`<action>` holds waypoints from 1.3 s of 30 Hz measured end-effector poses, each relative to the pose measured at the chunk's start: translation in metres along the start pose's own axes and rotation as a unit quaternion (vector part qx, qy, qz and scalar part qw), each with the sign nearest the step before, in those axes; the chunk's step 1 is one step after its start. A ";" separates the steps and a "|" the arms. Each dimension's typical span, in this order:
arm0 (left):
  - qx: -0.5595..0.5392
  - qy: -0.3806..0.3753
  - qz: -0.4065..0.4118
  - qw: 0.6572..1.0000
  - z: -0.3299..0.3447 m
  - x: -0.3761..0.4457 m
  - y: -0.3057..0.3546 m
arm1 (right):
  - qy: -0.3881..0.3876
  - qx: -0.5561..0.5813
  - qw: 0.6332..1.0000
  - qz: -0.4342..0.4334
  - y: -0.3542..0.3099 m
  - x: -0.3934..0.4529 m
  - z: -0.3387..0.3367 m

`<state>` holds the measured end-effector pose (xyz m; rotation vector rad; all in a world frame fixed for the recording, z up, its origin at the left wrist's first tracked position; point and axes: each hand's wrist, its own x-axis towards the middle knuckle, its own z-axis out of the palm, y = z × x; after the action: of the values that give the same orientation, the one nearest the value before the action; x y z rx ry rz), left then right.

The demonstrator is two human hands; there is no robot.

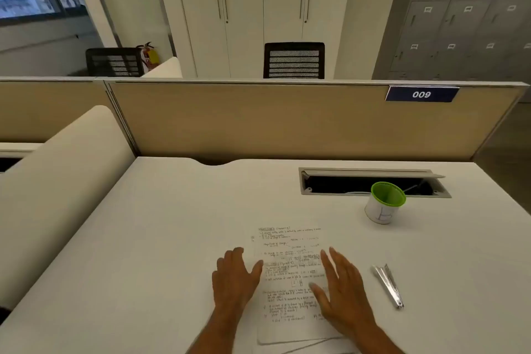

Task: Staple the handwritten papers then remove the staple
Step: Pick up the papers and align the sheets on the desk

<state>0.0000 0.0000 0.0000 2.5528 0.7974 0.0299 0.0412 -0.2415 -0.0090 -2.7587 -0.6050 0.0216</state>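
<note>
The handwritten papers (288, 264) lie flat on the white desk (161, 238) in front of me, lower centre of the view. My left hand (236, 277) rests open at the papers' left edge, thumb touching the sheet. My right hand (340, 287) lies open on the right side of the papers, fingers spread. A silver metal stapler (388, 286) lies on the desk to the right of my right hand, apart from it. Neither hand holds anything.
A green-rimmed white cup (383, 205) stands at the back right, in front of an open cable tray slot (370, 182). A beige partition (287, 121) with a "009" label closes the desk's far side. A rounded cream divider (57, 195) borders the left.
</note>
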 end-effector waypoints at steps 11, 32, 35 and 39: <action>-0.113 -0.060 -0.132 0.983 0.021 0.032 0.016 | -0.101 -0.071 0.992 0.010 -0.009 -0.005 0.021; -0.658 -0.165 0.028 0.734 -0.011 0.008 0.046 | 0.039 0.204 0.978 0.029 -0.032 -0.010 -0.018; -0.705 -0.205 0.080 0.675 -0.028 -0.002 0.062 | 0.100 0.252 0.962 -0.002 -0.054 -0.004 -0.051; -0.722 -0.220 0.139 0.641 -0.048 -0.013 0.082 | 0.146 0.256 0.955 -0.031 -0.072 0.003 -0.085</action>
<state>0.0258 -0.0464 0.0798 0.9812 -0.0033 0.0914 0.0214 -0.2042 0.0943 -2.1858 -0.5169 -0.2096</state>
